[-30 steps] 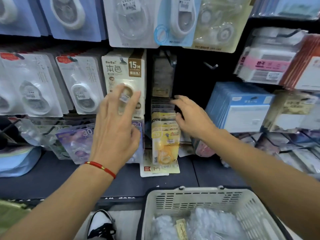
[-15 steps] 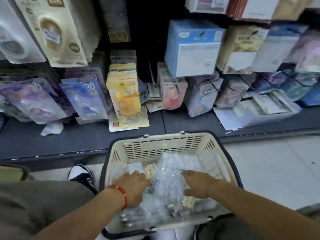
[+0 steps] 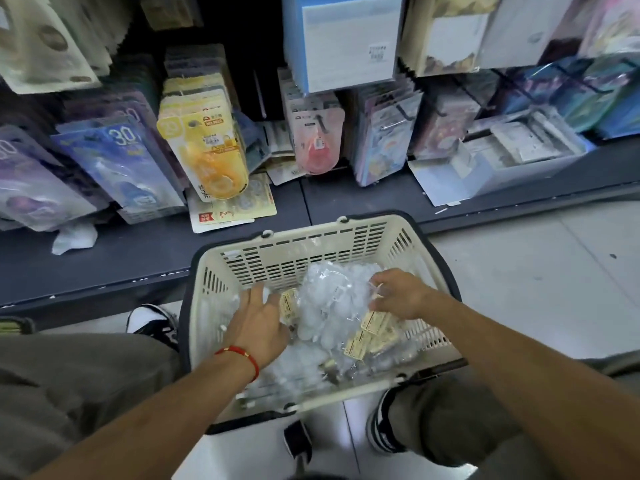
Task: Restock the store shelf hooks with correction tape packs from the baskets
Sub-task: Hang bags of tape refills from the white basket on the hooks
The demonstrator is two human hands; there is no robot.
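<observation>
Both hands are inside the cream plastic basket point(image 3: 311, 251) on the floor, among clear-wrapped correction tape packs point(image 3: 329, 306) with yellowish labels too small to read. The left hand point(image 3: 258, 323) lies on the packs with fingers spread, holding nothing. The right hand point(image 3: 398, 294) has a pinching grip on a clear wrapper. On the shelf hooks, a yellow pack point(image 3: 204, 147) shows "20", a blue pack point(image 3: 121, 157) "30".

basket point(image 3: 308, 252): my cream slotted plastic, matt
packs in basket point(image 3: 329, 306): clear crinkly plastic wrap, glossy, paper labels
shelf point(image 3: 138, 251): dark, matt, looks like painted metal
floor point(image 3: 536, 282): smooth pale tile
my trousers point(image 3: 76, 382): olive cloth
</observation>
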